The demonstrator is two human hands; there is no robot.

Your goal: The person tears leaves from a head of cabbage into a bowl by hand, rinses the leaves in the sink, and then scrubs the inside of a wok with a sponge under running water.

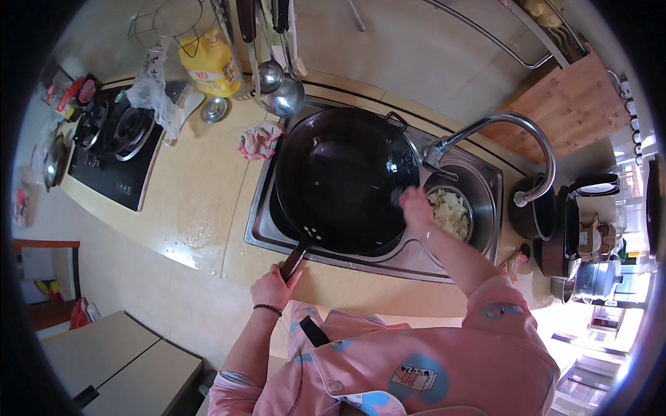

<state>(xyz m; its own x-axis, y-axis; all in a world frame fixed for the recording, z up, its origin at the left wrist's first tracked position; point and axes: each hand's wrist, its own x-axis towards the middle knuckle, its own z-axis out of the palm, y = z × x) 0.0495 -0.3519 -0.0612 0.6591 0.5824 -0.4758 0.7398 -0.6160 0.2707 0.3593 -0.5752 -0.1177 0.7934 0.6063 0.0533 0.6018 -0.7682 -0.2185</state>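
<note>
A large black wok rests over the left basin of a stainless-steel double sink. My left hand grips its dark handle, which points toward me. At the wok's right inner wall is my right hand. Its fingers close on a small greyish pad, blurred and mostly hidden; what it is made of I cannot tell. Beside that hand, in the right basin, a metal bowl holds cut pale-green leafy vegetables. A curved chrome faucet arches over to the right; I see no water running from it.
A crumpled cloth lies left of the sink. Ladles hang above it, near a yellow detergent jug. Farther left is a black cooktop with pans. Dark pots stand at the right. Water drops wet the counter.
</note>
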